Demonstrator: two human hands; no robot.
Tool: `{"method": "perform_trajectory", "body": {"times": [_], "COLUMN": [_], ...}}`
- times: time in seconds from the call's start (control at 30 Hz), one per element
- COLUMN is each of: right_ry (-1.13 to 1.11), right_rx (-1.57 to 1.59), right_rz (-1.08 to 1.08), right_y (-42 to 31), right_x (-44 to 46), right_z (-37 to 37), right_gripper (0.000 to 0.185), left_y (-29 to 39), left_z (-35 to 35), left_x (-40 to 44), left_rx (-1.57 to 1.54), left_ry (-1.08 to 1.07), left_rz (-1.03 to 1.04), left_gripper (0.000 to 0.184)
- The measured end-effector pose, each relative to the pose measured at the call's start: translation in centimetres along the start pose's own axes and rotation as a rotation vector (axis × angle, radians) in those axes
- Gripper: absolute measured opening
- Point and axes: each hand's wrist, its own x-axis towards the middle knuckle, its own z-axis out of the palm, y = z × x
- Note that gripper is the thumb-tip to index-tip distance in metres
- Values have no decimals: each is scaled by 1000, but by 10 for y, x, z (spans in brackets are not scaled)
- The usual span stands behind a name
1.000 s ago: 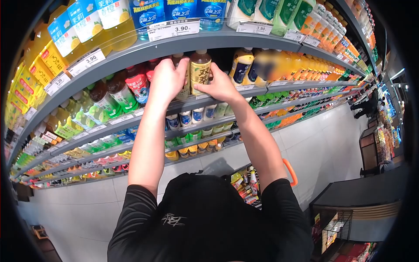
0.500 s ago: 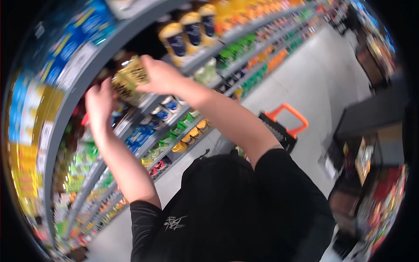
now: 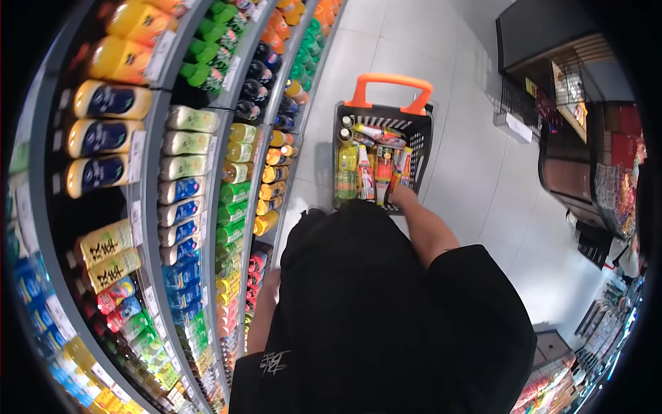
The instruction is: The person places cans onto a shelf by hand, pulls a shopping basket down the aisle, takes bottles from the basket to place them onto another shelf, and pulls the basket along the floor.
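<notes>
My right hand is at the near right corner of a black shopping basket with an orange handle. It is close to a narrow red-and-yellow package; its fingers are too hidden to show a grip. In the basket lie a bottle of yellow-green liquid, a white-and-red bottle and several colourful packages. Of my left hand, only a small part shows beside my black shirt, low by the shelves. Two bottles with gold labels lie toward the shelf front at left.
Drink shelves run along my left, filled with yellow, green, blue and orange bottles. A pale tiled floor stretches around the basket. To the right stand a dark display stand with wire racks and shelves of packaged goods.
Both hands have left the gold-labelled bottles at the shelf. My right hand has come down to the basket, my left has dropped beside my body, and the view has turned toward the basket.
</notes>
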Motion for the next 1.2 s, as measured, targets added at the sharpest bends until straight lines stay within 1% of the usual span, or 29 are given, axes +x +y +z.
{"method": "perform_trajectory", "body": {"times": [0.03,0.07,0.1,0.13,0.2,0.23,0.3,0.33,0.4,0.43,0.47,0.5,0.53,0.57,0.63,0.67,0.73,0.8,0.9,0.93,1.03,1.1,1.13,1.2], "right_ry": [60,-104,-262,-229,-178,-141,-44,-25,8,18,25,-19,-53,-54,-45,-21,-63,30,-16,-5,46,89,70,32], "right_rx": [93,88,86,116,161,200,287,331,424,436,447,481,514,524,536,536,537,524,308,297,278,293,309,342], "right_rz": [-3,101,200,162,86,95,107,86,56,18,-15,35,82,63,47,45,54,-35,-136,-110,-62,-62,-82,-116], "right_y": [54,74,88,103,129,133,129,116,81,71,65,41,6,-18,-66,-92,-138,-175,-209,-217,-226,-226,-221,-203], "right_x": [4,-6,-10,-5,0,0,11,15,19,43,64,64,70,79,85,87,98,102,135,138,145,150,145,123], "right_z": [17,7,-5,-2,12,21,26,20,10,28,53,44,24,19,6,-13,-39,-59,-43,-36,-28,-20,-24,-30], "right_gripper": [36,34,32,32,32,32,34,34,36,38,41,42,43,44,48,51,51,46,41,40,35,30,29,28], "left_y": [-15,-23,-26,-31,-17,-9,36,66,149,195,215,236,271,311,432,465,513,546,565,572,568,564,559,558], "left_z": [12,20,25,27,22,17,-2,-12,-26,-29,-38,-46,-42,-32,13,33,73,107,149,158,176,186,190,198], "left_x": [-11,-20,-24,-24,-22,-17,-4,6,29,42,77,113,135,147,101,106,124,146,185,192,243,289,306,303], "left_rx": [3,-8,-58,-102,-227,-320,-458,-426,-232,-114,81,273,487,697,863,950,1100,1233,1259,1380,1528,1494,1549,1688], "left_ry": [-72,-135,-157,-182,-215,-245,-288,-260,-141,-75,-58,-49,39,124,55,15,-71,-153,-174,-186,-69,-49,-40,29], "left_rz": [-87,-153,-166,-181,-169,-161,-139,-138,-133,-125,58,245,463,685,684,795,1021,1237,1347,1333,1300,1394,1437,1515], "left_gripper": [23,23,23,23,23,23,23,23,23,24,25,27,27,28,28,25,24,25,26,29,29,27,26,24]}}
